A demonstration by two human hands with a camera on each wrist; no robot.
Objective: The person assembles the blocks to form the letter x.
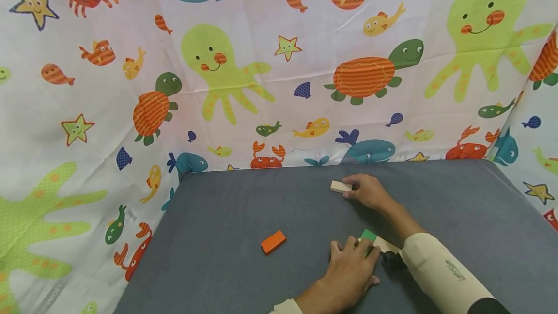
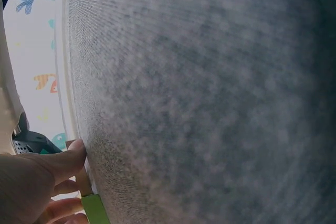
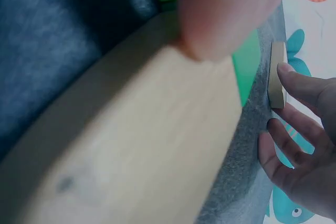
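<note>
Toward the far side of the table, my right hand [image 1: 369, 193] pinches a small plain wooden block [image 1: 339, 186] between thumb and fingers. The right wrist view shows the thumb on that block's edge, with the other fingers loosely bent. Nearer, my left hand [image 1: 346, 271] has its curled fingers over a green block [image 1: 369, 234]. A second plain wooden block [image 1: 385, 244] adjoins it on the right, partly behind the right sleeve. In the left wrist view the left thumb [image 2: 73, 156] lies against the plain block, and the green block [image 2: 95, 209] is by the fingers.
An orange block [image 1: 273, 242] lies alone to the left of my left hand. The grey table [image 1: 226, 207] ends at a curtain [image 1: 261, 76] printed with sea animals, which also runs along both sides. A dark wrist device [image 1: 394, 259] hangs below the right sleeve.
</note>
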